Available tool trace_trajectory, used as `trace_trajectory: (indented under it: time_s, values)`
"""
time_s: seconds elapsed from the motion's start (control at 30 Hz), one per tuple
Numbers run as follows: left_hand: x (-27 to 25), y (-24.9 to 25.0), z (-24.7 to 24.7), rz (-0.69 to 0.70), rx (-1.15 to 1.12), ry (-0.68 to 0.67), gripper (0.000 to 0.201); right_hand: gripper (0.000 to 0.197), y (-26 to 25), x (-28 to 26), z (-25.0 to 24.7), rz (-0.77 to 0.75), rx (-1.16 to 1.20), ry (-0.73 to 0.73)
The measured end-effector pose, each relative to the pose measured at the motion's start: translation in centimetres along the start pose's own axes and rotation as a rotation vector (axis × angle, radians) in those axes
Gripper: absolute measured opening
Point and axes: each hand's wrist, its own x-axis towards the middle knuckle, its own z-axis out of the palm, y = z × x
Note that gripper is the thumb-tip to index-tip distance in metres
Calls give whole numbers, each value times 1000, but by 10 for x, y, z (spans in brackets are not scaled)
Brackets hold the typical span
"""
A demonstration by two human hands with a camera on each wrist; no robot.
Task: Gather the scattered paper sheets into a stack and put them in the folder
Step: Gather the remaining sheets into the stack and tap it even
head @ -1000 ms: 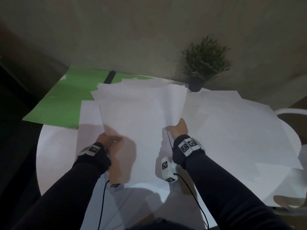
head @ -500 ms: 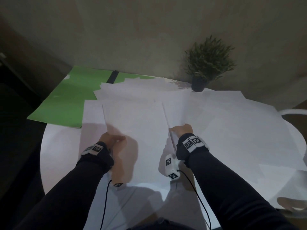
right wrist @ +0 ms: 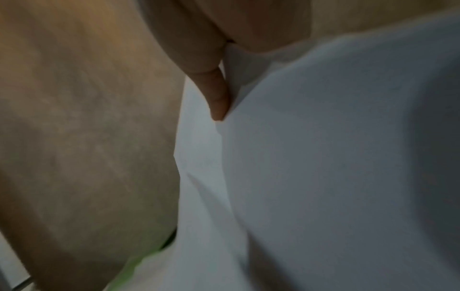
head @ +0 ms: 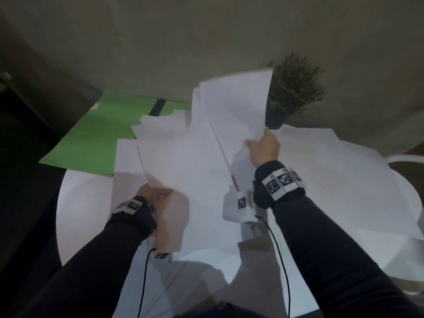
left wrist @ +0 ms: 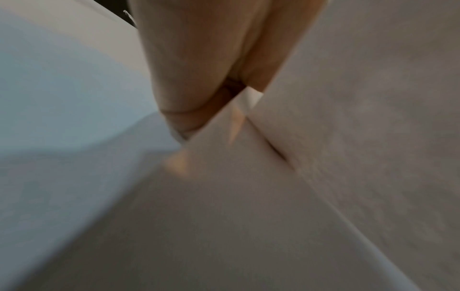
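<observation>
While the lifted sheets (head: 231, 106) stand nearly upright in the right hand (head: 263, 146), pinched at their near edge, the left hand (head: 153, 193) grips the flat stack (head: 183, 171) just left; the green folder (head: 96, 134) lies far left on the table (head: 82, 203).

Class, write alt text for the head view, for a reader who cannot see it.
The right hand lifts white sheets off a round table strewn with paper, while the left hand grips a stack. An open green folder lies left; a potted plant stands behind.
</observation>
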Motion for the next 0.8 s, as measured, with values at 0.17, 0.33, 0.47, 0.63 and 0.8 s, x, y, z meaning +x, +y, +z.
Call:
trace_trajectory:
  time_s: [0.17, 0.33, 0.47, 0.63, 0.8]
  values:
    - [3, 0, 0, -4, 22, 5, 17, 31, -72, 11, -62, -320, 233, 184]
    - [4, -2, -2, 6, 67, -13, 20, 24, -101, 9, -100, -221, 843, 94]
    - [5, -3, -3, 25, 48, -30, 21, 31, -57, 13, -71, 62, 825, -156]
    - [5, -2, -1, 29, 84, 38, 29, 44, 25, 5, -12, 193, 175, -208]
    - [-2, 1, 0, 11, 21, 42, 37, 34, 66, -13, 21, 219, -187, -272]
